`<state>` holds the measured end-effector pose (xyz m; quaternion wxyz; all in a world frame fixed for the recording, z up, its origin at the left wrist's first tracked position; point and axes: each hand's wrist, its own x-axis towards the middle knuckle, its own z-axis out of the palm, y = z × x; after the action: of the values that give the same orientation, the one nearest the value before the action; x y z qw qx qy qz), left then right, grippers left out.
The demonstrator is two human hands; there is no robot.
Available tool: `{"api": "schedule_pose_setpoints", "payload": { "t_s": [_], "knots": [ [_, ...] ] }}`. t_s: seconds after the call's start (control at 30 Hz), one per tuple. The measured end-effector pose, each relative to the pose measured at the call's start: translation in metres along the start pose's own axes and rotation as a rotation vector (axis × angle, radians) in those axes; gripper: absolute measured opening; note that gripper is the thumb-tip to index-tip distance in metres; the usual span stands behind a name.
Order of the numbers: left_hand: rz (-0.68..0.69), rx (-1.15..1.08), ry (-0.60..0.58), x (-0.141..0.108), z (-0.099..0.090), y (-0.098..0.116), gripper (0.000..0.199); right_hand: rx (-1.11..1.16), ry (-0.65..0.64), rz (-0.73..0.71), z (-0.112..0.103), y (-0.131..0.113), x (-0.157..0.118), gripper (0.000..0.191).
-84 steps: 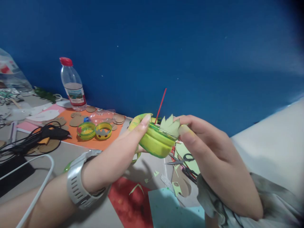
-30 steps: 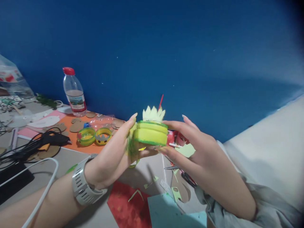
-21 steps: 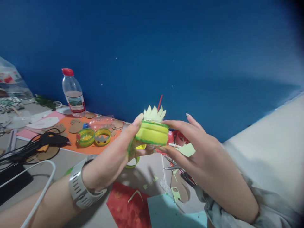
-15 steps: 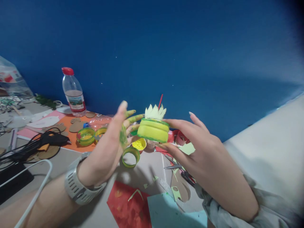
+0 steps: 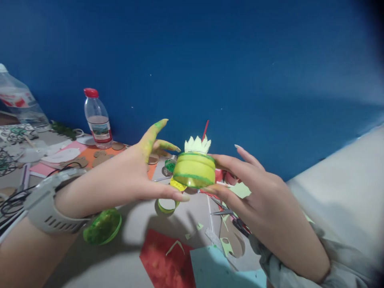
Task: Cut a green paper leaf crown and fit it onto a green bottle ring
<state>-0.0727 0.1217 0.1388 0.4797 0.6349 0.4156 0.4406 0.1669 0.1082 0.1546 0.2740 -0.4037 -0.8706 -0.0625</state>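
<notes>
A yellow-green round piece with green rims (image 5: 194, 170) is pinched at its right side between the thumb and index finger of my right hand (image 5: 255, 184). Pale green pointed paper leaves (image 5: 197, 145) stand up at its top, and a red stick (image 5: 205, 130) rises behind them. My left hand (image 5: 150, 164), stained yellow and green on its fingers, is spread just left of the piece. Its thumb reaches toward the lower left edge; whether it touches cannot be made out. Below sits a small yellow-green ring (image 5: 167, 206) near yellow paint (image 5: 178, 184).
Scissors (image 5: 223, 212) lie beneath my right hand, near paper scraps. Red paper (image 5: 165, 260) and light blue paper (image 5: 222, 268) are in front. A green-painted dish (image 5: 103, 227) sits below my left wrist. A red-capped bottle (image 5: 99, 124) stands against the blue wall.
My left hand has turned, its thumb now low and pointing right toward the piece. The piece has tipped, showing more of its underside. The green dish below my left wrist has come into view.
</notes>
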Motion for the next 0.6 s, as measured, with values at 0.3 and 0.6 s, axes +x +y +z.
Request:
{"api": "schedule_pose_setpoints", "payload": {
  "t_s": [0.3, 0.6],
  "knots": [
    [0.144, -0.018, 0.050, 0.001, 0.020, 0.004, 0.088, 0.248, -0.106, 0.274, -0.009, -0.005, 0.002, 0.041],
    [0.108, 0.127, 0.051, -0.001, 0.024, 0.004, 0.085, 0.272, -0.091, 0.278, -0.011, -0.004, 0.001, 0.035]
  ]
}}
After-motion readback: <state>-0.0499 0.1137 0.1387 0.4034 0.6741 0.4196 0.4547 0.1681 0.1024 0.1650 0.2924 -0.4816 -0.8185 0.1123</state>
